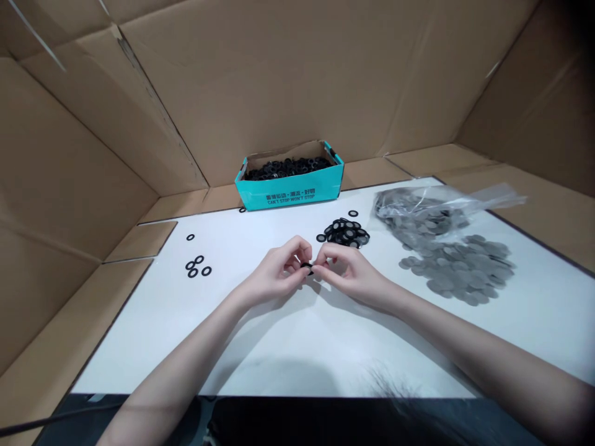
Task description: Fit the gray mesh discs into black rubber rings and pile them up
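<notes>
My left hand and my right hand meet over the middle of the white table. Their fingertips pinch together on one small black ring held between them. Just beyond the hands lies a pile of black rings. To the right spreads a heap of grey round discs, partly spilling from a clear plastic bag.
A teal box filled with black rings stands at the back of the table. Several loose black rings lie at the left. Brown cardboard walls surround the table on three sides.
</notes>
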Available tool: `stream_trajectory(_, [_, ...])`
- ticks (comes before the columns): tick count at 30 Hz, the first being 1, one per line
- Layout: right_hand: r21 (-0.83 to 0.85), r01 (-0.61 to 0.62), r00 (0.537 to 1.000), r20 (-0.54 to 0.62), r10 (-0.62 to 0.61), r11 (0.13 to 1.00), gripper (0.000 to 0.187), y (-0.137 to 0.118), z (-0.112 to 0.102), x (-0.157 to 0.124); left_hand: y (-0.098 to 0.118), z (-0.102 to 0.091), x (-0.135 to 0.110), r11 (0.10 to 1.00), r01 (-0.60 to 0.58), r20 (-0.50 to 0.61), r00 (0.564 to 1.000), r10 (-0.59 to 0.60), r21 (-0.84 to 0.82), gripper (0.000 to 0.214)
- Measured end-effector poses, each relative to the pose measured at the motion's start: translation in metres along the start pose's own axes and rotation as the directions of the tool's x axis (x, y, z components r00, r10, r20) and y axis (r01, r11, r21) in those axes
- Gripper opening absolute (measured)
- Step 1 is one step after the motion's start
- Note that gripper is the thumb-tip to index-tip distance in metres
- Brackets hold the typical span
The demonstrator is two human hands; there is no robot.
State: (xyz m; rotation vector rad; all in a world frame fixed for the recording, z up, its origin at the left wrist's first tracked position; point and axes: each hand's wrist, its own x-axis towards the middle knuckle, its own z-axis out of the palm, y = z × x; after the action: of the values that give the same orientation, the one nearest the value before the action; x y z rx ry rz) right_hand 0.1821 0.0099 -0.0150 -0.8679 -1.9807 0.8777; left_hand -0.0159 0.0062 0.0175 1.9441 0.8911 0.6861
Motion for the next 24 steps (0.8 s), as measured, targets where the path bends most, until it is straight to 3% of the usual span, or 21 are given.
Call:
stream_trajectory(11, [-0.062, 0.065, 0.998, 0.012, -0.064, 0.996, 0.021, 0.0085, 0.0038, 0.0005, 0.0007, 0.0036, 0.0006, 0.994, 0.028, 0.032, 0.999, -0.032, 0.109, 0.013])
stream_trajectory(18, [-0.026, -0.041, 0.999, 0.022, 0.041, 0.999, 0.016, 0.0068, -0.0025, 0.0001, -0.0048, 0.0026, 0.0011, 1.0, -0.018, -0.127, 0.992, 0.017, -0.001, 0.014])
stream_trajectory(24, [-0.023, -0.012, 1.0, -0.015, 0.012, 1.0, 0.014, 0.0062, -0.0023, 0.001, -0.0026, 0.0056, 0.0015, 0.999, 0.001, -0.108, 0.994, -0.004, -0.035, 0.013])
